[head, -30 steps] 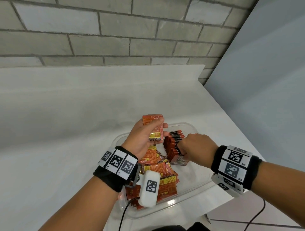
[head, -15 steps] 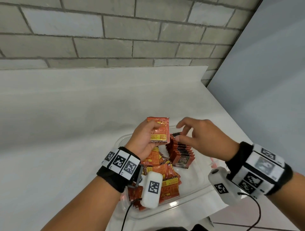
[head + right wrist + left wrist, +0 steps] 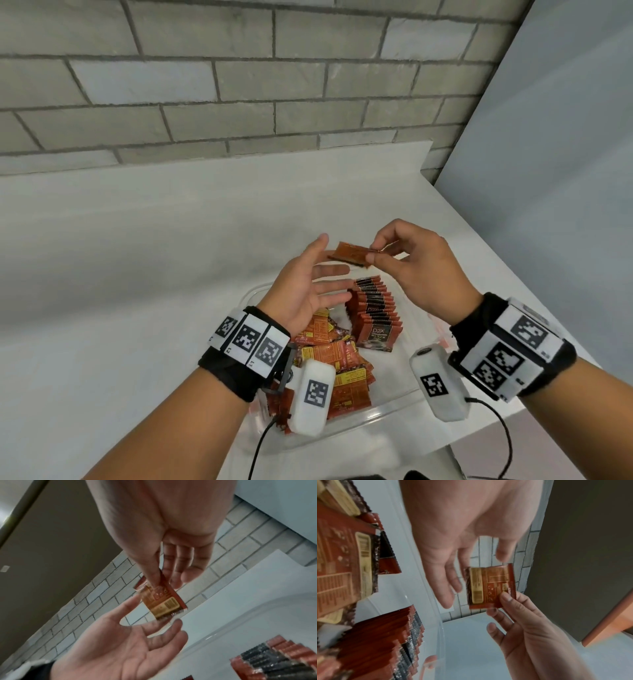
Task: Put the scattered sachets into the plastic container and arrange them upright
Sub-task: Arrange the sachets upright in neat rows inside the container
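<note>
Sachets (image 3: pixel 337 363) lie heaped at the tub's (image 3: pixel 383 407) near end; farther in, a row (image 3: pixel 375 308) stands upright. Above it the left hand (image 3: pixel 305 284) is spread wide, holding nothing, and the right hand (image 3: pixel 418 270) pinches one sachet (image 3: pixel 352 254).

Right hand (image 3: pixel 530 635) pinches a sachet (image 3: pixel 491 586) beside open left hand (image 3: pixel 453 534)
</note>
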The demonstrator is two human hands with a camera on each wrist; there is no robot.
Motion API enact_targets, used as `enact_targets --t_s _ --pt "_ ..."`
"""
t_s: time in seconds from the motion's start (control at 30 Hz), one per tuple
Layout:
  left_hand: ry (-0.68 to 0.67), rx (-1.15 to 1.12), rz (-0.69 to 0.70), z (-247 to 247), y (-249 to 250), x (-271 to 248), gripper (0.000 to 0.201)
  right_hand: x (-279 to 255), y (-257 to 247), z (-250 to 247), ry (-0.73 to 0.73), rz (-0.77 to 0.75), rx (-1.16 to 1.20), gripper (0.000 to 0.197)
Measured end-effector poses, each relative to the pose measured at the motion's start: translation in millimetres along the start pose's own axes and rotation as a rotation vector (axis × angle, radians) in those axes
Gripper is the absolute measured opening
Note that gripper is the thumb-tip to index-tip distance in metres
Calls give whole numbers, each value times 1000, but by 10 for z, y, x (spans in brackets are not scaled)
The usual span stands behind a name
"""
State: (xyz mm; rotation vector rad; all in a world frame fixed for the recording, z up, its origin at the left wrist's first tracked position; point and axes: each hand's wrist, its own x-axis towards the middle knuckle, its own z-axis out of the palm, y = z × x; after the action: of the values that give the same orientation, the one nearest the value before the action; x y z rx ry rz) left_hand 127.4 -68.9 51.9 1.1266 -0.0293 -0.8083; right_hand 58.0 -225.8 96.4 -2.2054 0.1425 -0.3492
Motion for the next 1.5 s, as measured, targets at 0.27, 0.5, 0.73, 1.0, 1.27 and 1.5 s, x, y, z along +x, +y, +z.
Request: enact_targets --t_s 0.27,0.5,0.73,1.0,1.27,1.5 --pt "22 7 93 61 46 -3 40 -96 130 -89 -189 81 -154 33" --pt "24 213 110 211 -8 26 27 -76 116 -111 -140 224 -155 48" --pt "83 284 108 321 -39 52 17 -49 137 -131 -82 404 320 14" --pt "62 330 -180 296 3 17 15 -83 154 -374 -132 252 -29 6" --pt "105 127 -380 352 -69 -27 55 -305 266 -265 -588 109 -626 10" --pt "109 67 -415 376 -146 51 53 -336 354 37 -682 97 -883 15"
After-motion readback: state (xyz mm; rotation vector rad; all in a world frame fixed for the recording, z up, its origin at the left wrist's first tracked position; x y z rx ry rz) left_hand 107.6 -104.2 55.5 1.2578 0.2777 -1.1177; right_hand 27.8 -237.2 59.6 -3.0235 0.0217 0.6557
